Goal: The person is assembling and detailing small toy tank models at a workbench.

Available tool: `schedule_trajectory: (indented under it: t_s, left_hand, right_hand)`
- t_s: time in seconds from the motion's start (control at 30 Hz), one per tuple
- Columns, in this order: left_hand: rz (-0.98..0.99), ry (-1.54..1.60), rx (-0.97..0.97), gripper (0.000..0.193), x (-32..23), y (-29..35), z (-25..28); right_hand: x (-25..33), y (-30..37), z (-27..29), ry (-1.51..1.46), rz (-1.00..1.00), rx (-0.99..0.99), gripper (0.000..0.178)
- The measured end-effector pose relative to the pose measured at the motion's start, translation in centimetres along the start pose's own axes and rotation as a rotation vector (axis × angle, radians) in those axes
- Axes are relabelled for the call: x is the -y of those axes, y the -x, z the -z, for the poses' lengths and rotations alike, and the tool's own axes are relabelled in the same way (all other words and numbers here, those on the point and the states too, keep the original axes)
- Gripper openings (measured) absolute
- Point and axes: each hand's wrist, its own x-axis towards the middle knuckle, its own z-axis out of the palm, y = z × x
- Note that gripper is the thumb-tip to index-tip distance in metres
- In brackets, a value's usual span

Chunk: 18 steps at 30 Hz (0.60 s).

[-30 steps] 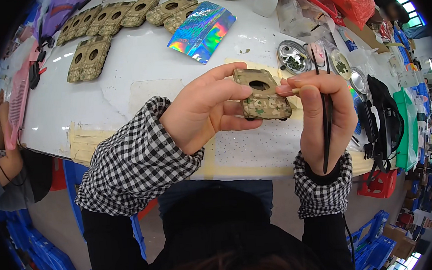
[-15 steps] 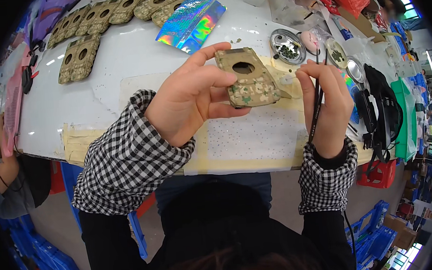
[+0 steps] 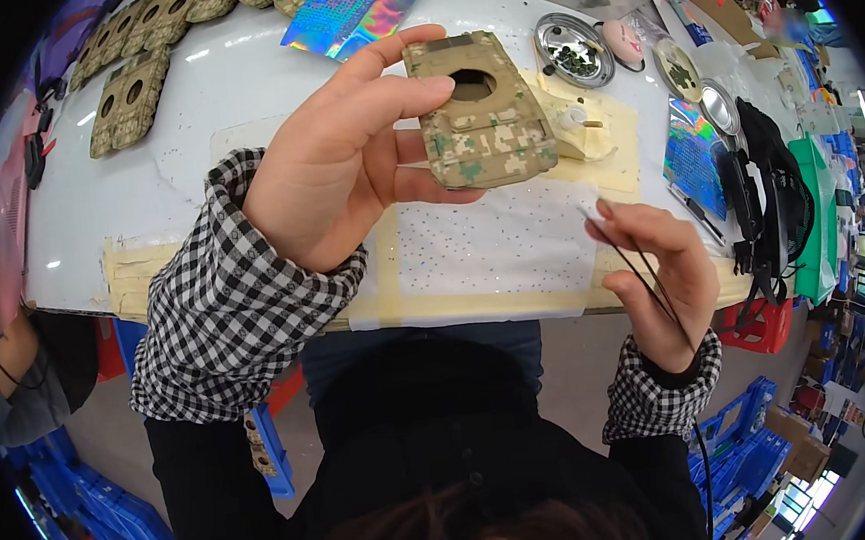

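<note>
My left hand [image 3: 319, 157] grips a camouflage-painted model tank hull [image 3: 492, 143] by its left side, thumb on top beside the round opening. The hull is raised over the table, its top turned toward me. Lower on the right, my right hand [image 3: 675, 268] holds a pair of thin black tweezers [image 3: 646, 277], tips pointing up and left, apart from the hull. Below the hull lies a white sheet [image 3: 492, 266] scattered with tiny dark specks. A small whitish bottle [image 3: 572, 120] stands on a yellowish taped base just right of the hull.
More camouflage hulls [image 3: 130, 105] line the far left. A shiny holographic pouch [image 3: 359, 12] lies behind my left hand. At the far right are a round metal tin [image 3: 575, 57] of dark green bits, a black bag [image 3: 774, 201] and a green tray [image 3: 812, 218]. Another person's arm [image 3: 16, 359] shows at left.
My right hand has drawn down from beside the small bottle, and the tweezers have swung from pointing upward to pointing up-left. The left hand still holds the hull. The view has shifted slightly.
</note>
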Motion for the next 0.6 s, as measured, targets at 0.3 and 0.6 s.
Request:
schedule_trajectory:
  t_s: [0.3, 0.6]
  left_hand:
    - [0.006, -0.024, 0.007, 0.049, 0.1, -0.2, 0.0]
    - [0.003, -0.039, 0.025, 0.050, 0.2, -0.2, 0.0]
  right_hand:
    - [-2.0, 0.7, -2.6, -0.362, -0.137, 0.045, 0.011]
    - [-2.4, 0.6, -2.8, -0.173, -0.072, 0.083, 0.009]
